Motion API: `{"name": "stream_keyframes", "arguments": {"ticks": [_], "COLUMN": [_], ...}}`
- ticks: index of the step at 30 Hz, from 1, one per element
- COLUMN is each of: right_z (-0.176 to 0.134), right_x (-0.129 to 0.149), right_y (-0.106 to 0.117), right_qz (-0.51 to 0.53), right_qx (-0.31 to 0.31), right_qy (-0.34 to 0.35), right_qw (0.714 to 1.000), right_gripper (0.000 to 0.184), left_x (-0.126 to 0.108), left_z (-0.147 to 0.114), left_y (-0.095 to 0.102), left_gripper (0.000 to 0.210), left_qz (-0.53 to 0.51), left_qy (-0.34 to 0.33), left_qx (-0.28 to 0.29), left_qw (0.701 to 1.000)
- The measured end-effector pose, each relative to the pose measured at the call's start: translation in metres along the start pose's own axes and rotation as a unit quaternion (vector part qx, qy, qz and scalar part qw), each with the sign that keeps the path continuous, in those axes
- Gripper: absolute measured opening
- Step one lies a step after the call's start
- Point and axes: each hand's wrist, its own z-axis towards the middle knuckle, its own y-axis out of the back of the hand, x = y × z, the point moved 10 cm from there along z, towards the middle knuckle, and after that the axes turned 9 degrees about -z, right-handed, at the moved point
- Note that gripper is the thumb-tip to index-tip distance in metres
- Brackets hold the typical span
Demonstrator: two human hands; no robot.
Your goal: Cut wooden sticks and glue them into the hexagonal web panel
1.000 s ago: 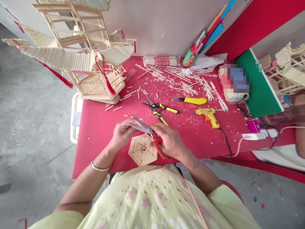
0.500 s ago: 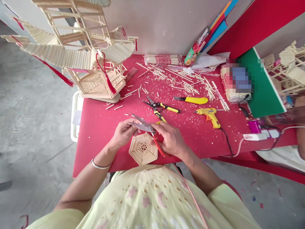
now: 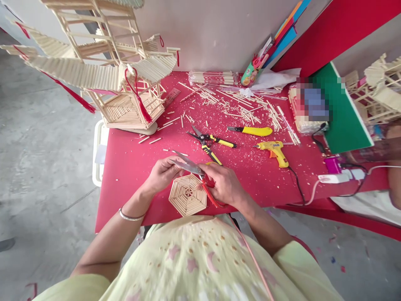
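Note:
My right hand [image 3: 224, 182] is closed round the red handles of a pair of scissors [image 3: 188, 166], whose blades are parted and point left. My left hand [image 3: 163, 173] is pinched shut beside the blades. Whatever lies between its fingertips is too small and hidden to make out. Below both hands, a hexagonal panel of wooden sticks [image 3: 187, 196] lies flat near the front edge of the red table [image 3: 125, 188]. Black-and-yellow cutters [image 3: 209, 140] rest open just beyond my right hand.
A tall stick-built pagoda [image 3: 94, 79] with red tassels stands at the back left. A yellow utility knife [image 3: 253, 131] and a corded yellow glue gun [image 3: 275, 151] lie to the right. Cut sticks [image 3: 247, 104] and scraps litter the back. A power strip [image 3: 336, 179] sits far right.
The scissor blades have come slightly closer together. Both hands stay in nearly the same place, and the table things lie as before.

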Motion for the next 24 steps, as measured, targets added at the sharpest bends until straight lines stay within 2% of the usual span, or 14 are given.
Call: {"name": "stream_keyframes", "arguments": {"ticks": [5,8,12,16,24], "right_z": [-0.002,-0.003,-0.001,0.0,0.001], "right_x": [-0.005,-0.009,-0.009,-0.007,0.0], "right_y": [-0.004,-0.004,-0.001,0.0,0.006], "right_qz": [0.014,0.009,-0.039,-0.049,-0.026], "right_qx": [-0.03,-0.037,-0.019,0.003,-0.03], "right_qy": [-0.026,-0.036,-0.017,0.006,0.028], "right_qw": [0.999,0.999,0.999,0.999,0.999], "right_gripper": [0.05,0.053,0.064,0.065,0.061], "left_x": [0.006,0.008,0.009,0.007,0.013], "left_z": [-0.002,-0.003,-0.003,-0.001,-0.002], "left_y": [0.001,0.004,0.006,0.004,0.005], "left_gripper": [0.024,0.022,0.027,0.031,0.033], "left_qz": [-0.006,-0.02,-0.012,-0.03,-0.042], "left_qy": [0.017,0.011,0.016,0.027,0.035], "left_qx": [0.002,0.002,-0.008,-0.01,-0.003], "left_qw": [1.0,1.0,1.0,0.999,0.999]}}
